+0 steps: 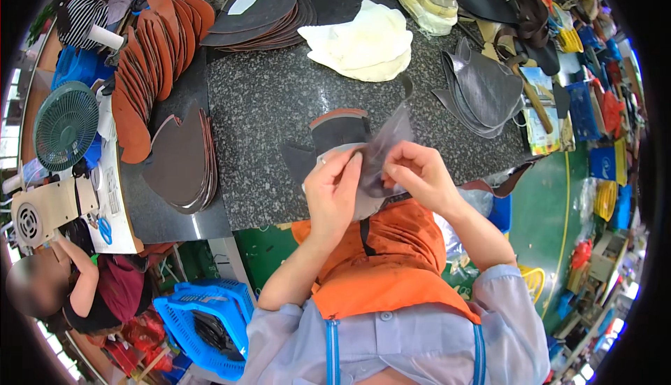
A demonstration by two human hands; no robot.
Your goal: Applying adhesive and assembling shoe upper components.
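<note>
Near the front edge of the granite-topped table (269, 168), my left hand (334, 188) pinches a dark leather piece (374, 165) between thumb and fingers. My right hand (418, 173) is closed at its right-hand edge, fingertips curled together. Motion smears the upper part of this piece, so its outline is unclear. Another dark leather piece with a brown edge (340, 130) lies flat just beyond my left hand. Part of a grey piece (367, 205) shows below my hands, close to the orange apron (381, 245).
Stacked brown leather pieces (150, 60) and dark ones (183, 165) lie left. Beyond my hands is a cream-coloured pile (363, 42); folded dark leather (482, 88) and a wooden-handled hammer (537, 102) lie right. A blue basket (203, 322) stands lower left, near another person (91, 280).
</note>
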